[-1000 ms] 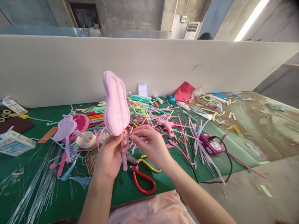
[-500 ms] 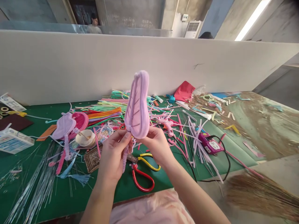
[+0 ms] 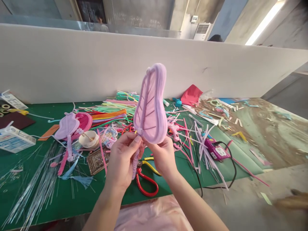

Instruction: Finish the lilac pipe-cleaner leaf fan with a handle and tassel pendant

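A lilac fan, edged with fuzzy pipe cleaners and marked with dark leaf-like veins, stands upright between my hands. My left hand is closed on the top of its wrapped handle, thumb in front. At the lower right edge of the fan, my right hand grips with its fingers partly hidden behind it. Below, on the green table, lie pliers with one red and one yellow handle, their jaws partly hidden by my left hand and the fan's handle.
Bundled coloured pipe cleaners lie behind my hands. To the left are another lilac fan, a small tub and thin wires. A pink glue gun and a corded purple device sit right. A white partition stands behind.
The fan has moved right and slightly up, and turned so that more of its veined face shows. Both hands keep their hold. The broom at lower right has mostly left the view.
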Available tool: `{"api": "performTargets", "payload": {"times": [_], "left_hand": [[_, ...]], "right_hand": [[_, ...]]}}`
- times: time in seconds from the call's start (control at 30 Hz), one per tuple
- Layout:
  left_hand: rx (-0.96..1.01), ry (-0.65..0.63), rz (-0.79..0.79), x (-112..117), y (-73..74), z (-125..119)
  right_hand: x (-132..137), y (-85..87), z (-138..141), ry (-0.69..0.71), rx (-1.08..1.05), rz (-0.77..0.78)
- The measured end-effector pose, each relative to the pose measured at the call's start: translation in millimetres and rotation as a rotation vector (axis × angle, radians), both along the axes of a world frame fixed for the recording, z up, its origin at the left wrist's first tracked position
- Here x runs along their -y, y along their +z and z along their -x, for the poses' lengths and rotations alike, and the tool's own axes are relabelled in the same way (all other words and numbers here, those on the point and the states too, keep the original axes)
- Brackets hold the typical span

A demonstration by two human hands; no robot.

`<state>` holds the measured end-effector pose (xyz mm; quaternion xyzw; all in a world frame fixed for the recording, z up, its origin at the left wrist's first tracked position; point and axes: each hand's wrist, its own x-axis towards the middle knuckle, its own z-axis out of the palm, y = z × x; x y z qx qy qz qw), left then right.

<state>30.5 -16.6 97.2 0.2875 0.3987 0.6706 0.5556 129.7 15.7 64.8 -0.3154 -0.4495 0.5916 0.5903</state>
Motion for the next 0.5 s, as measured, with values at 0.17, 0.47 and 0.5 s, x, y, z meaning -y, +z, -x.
{"api": "performTargets", "payload": {"times": [0.17, 0.47, 0.5], "left_hand": [[-0.034, 0.053, -0.046, 1.7, -2.6, -8.1], [0.001, 0.001, -0.042, -3.5, -10.0, -7.8], [0.041, -0.008, -0.029, -4.0, -10.5, -7.3]], "right_hand": [[7.3, 9.8, 10.0, 0.03, -0.198, 0.105], [12.2, 20.8, 18.0, 0.037, -0.278, 0.245], [13.6, 18.2, 17.6, 0.023, -0.23, 0.202]]}}
